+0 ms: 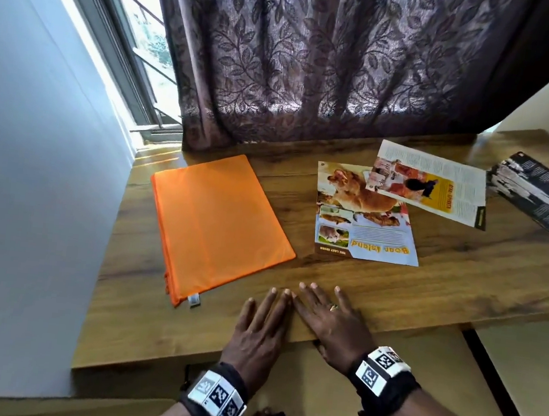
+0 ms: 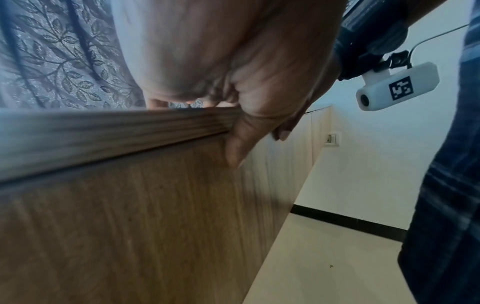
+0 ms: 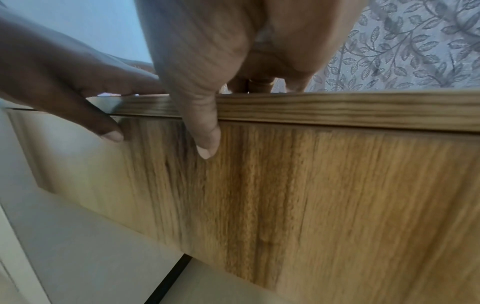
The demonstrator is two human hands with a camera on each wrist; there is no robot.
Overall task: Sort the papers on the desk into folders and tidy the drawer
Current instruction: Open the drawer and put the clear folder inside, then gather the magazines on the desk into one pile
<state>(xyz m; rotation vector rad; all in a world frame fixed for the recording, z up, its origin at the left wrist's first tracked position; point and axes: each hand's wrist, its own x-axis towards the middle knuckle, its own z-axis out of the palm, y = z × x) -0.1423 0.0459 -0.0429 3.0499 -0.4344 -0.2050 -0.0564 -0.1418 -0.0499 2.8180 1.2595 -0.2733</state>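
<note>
Left hand (image 1: 262,325) and right hand (image 1: 326,318) lie flat, side by side, on the near edge of the wooden counter (image 1: 343,283). Grip state: both are spread, fingers straight on the top surface and holding nothing; the index fingertips nearly meet. In the wrist views each thumb hangs down over the counter's front edge, the left thumb (image 2: 237,144) and right thumb (image 3: 205,131) lying against the wooden front panel (image 3: 337,195) below; this panel may be the drawer face, though the blurred views do not settle it.

Far and left of the hands, an orange folder (image 1: 217,218) lies closed and flat on the counter, its long side running near to far. Far and right of the hands lies a magazine page with a dog picture (image 1: 363,217). A second printed page (image 1: 434,187) overlaps its far right corner. At the right edge of the head view a dark booklet (image 1: 538,198) rests on the counter, apart from the pages. A brown leaf-patterned curtain (image 1: 315,59) hangs behind the counter's far edge.
</note>
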